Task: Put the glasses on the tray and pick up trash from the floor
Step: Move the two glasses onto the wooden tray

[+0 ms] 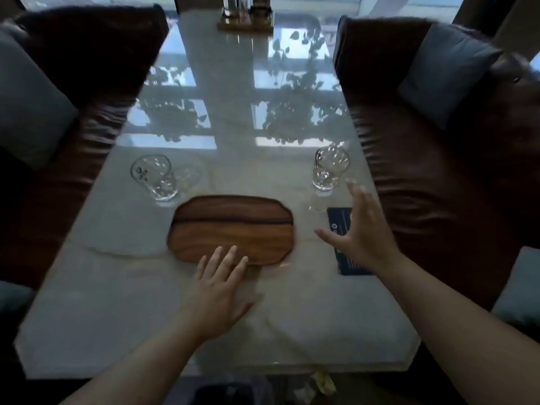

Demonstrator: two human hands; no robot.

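Note:
A wooden tray [233, 226] lies bare in the middle of a glossy white table [117, 302]. One clear glass [156, 176] stands just beyond the tray's left end. A second clear glass [328, 168] stands to the tray's upper right. My left hand [217, 290] rests flat on the table, fingers spread, its fingertips over the tray's near edge. My right hand [358, 229] hovers open, fingers apart, just short of the right glass and not touching it. Crumpled trash [323, 381] shows on the floor beyond the table's near edge.
A dark blue card [339, 223] lies on the table under my right hand. Brown sofas with grey cushions [447, 74] flank the table on both sides. A wooden holder with bottles [245, 16] stands at the far end. A dark bin [225, 393] sits below the near edge.

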